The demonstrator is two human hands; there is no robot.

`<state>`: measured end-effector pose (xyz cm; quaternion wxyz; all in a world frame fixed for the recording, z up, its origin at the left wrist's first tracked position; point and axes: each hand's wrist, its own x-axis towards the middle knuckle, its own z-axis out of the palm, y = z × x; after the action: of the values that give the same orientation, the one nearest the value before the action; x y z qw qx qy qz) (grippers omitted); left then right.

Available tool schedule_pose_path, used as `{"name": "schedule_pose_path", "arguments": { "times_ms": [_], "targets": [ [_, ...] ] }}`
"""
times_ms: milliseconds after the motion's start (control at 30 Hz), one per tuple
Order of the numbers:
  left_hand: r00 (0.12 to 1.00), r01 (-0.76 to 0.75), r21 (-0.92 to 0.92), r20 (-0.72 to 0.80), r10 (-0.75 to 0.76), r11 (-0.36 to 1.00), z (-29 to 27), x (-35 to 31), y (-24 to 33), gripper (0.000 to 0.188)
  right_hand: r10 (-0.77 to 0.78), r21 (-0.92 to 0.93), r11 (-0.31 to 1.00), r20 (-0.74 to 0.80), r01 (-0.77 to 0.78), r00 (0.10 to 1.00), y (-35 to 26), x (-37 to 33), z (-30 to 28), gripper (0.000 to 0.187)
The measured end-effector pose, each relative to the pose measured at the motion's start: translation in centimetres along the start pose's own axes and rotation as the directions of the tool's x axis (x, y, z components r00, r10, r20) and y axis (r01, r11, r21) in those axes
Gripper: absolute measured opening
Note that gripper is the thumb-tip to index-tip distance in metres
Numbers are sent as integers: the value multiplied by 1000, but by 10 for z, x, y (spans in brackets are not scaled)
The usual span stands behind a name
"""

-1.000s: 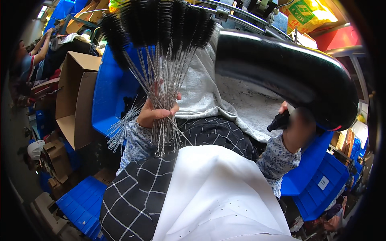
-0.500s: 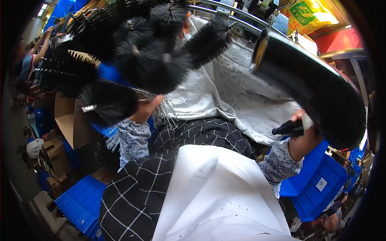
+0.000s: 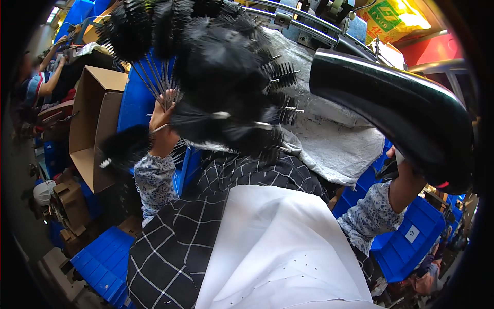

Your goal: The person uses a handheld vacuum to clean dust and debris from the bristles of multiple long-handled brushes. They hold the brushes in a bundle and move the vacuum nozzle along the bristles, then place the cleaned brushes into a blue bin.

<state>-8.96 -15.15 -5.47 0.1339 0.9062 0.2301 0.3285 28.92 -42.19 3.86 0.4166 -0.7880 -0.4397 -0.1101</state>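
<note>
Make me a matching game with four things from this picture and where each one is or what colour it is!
Things:
1. bundle of black bristle brushes
2. big black tube
3. cardboard box
4. white cloth

Places and colours:
A. open and brown, on the left side
B. spread over the lap, below the checked fabric
C. shiny and curved, by the right hand
D. held up by their wire stems in the left hand

Right pairs: 1-D, 2-C, 3-A, 4-B
</note>
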Motion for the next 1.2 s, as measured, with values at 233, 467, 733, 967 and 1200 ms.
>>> {"name": "schedule_pose_path", "arguments": {
  "times_ms": [233, 467, 733, 967, 1200],
  "targets": [
    [989, 112, 211, 70, -129, 971, -19, 21, 19, 47, 439, 426, 790, 108, -440, 892, -20, -5, 7, 23],
    [964, 266, -242, 91, -251, 933, -16, 4, 18, 64, 462, 542, 719, 96, -436, 882, -37, 9, 21, 19],
    [928, 296, -955, 294, -228, -23, -5, 18, 36, 45, 320, 691, 633, 175, -347, 931, -37, 10, 27, 17],
    [921, 322, -544, -7, 388, -775, 22, 41, 51, 75, 336, 738, 580, 170, -346, 926, -41, 9, 33, 19],
    [793, 402, -297, -360, 491, -866, 46, 44, 71, 63, 274, 713, 649, 108, -266, 956, -37, 5, 33, 18]
  ]
}}
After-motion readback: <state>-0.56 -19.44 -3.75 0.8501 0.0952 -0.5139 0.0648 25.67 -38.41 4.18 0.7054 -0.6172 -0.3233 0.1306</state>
